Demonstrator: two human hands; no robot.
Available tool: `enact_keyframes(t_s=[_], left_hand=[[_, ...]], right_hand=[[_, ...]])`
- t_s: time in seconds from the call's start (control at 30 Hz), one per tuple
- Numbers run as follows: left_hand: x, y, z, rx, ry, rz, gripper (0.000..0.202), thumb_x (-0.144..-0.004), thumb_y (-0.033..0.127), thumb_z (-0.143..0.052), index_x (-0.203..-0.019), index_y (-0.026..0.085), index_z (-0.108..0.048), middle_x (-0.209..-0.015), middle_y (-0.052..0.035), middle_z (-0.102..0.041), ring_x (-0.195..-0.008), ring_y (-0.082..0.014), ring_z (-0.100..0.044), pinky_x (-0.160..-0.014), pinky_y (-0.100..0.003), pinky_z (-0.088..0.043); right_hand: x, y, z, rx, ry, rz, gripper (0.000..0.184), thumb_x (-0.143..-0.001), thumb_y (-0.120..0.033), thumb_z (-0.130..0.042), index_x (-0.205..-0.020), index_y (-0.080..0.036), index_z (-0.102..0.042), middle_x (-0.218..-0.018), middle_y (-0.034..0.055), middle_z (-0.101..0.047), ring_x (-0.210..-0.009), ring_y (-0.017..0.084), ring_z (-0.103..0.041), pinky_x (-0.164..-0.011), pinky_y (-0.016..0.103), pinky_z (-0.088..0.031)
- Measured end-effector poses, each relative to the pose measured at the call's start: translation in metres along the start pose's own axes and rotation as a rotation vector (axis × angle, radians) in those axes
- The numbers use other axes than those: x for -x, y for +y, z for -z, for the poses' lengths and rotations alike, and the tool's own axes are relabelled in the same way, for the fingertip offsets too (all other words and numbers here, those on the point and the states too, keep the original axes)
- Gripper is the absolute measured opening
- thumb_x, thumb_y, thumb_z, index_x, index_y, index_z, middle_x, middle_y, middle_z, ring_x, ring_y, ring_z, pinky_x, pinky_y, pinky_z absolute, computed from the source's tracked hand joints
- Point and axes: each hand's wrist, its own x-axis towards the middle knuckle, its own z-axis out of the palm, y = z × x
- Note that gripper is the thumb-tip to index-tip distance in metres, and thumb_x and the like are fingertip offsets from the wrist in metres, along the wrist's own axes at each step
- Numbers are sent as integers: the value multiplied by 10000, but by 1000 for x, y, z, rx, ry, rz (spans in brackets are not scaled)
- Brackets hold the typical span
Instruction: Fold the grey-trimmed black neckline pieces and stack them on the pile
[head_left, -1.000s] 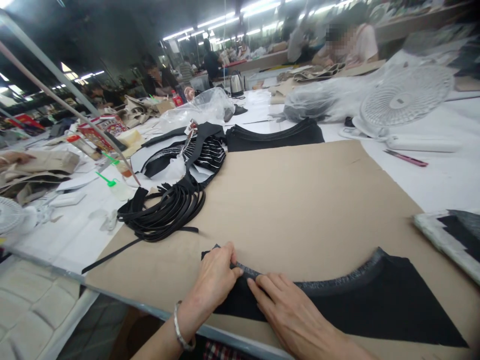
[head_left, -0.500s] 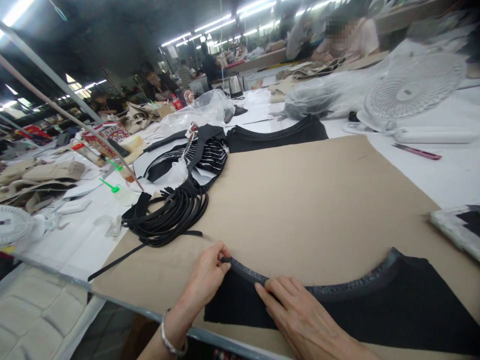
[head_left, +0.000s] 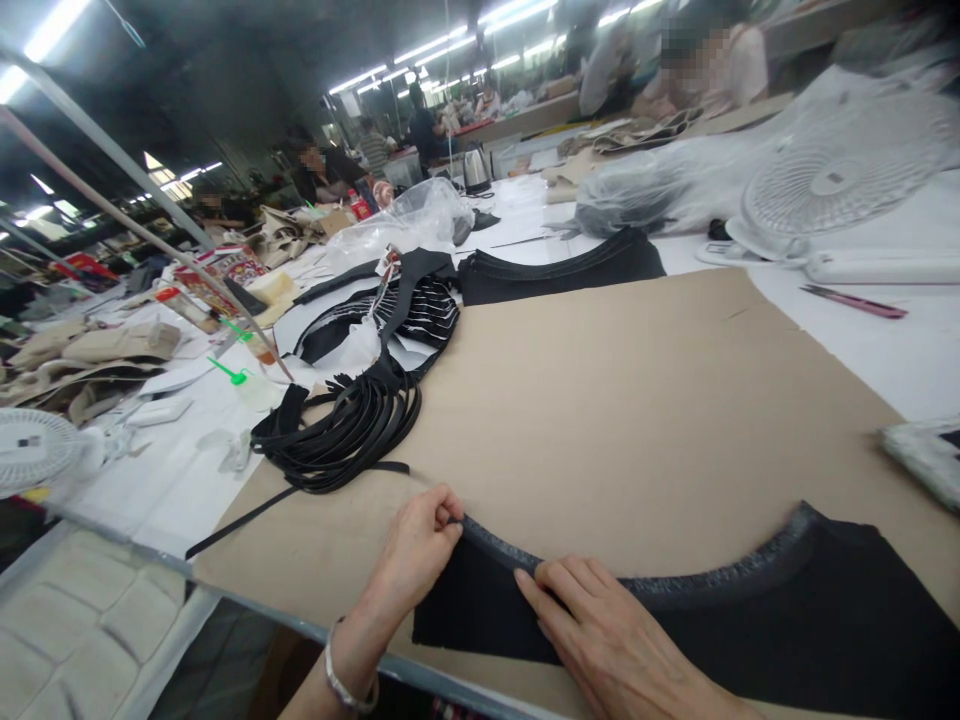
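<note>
A black fabric panel (head_left: 765, 625) with a concave curved top edge lies flat near the table's front edge. Along that curve runs a narrow, fuzzy-looking grey-black strip (head_left: 682, 588). My left hand (head_left: 420, 545), a bracelet on its wrist, pinches the panel's upper left corner between thumb and fingers. A short way to the right, my right hand (head_left: 600, 615) grips the curved edge, thumb on the near side and fingers bunched along it. Under the panel spreads a tan board or sheet (head_left: 615, 430).
Beyond my left hand lies a bundle of black strips (head_left: 352, 440). Stacked black curved panels (head_left: 555, 275) sit at the far edge of the tan sheet. To the right are a pink cutter (head_left: 855, 302) and a white fan (head_left: 832, 185). Several people work farther back.
The whole view has shifted slightly, so things appear a little farther right. Both hands keep nearly the same hold on the black panel.
</note>
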Motion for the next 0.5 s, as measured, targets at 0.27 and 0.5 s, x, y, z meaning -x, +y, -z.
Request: enact_keyframes(t_s=[0.27,0.5], left_hand=[[-1,1,-3,-78,32,4,137,-683,69,-522,-716,192,-572,-580,59,-492,-582,-111,-487,-556,-233,-300],[0,3,-4,-117,45,16,149,-691,62,-525,-737,197,-565,-600,57,-513,-581,-110,-499,-560,-233,-302]], right_hand=[[-2,-1,1,-5,36,-19,415,-771,-86,-573,-1183,-137,-554,-940,46,-562,-798,193,-478,-747,338,-377],[-1,0,-3,22,63,-19,440,-781,-95,-553,-1219,-140,-534,-941,49,-578,-829,197,-489,-811,362,-350]])
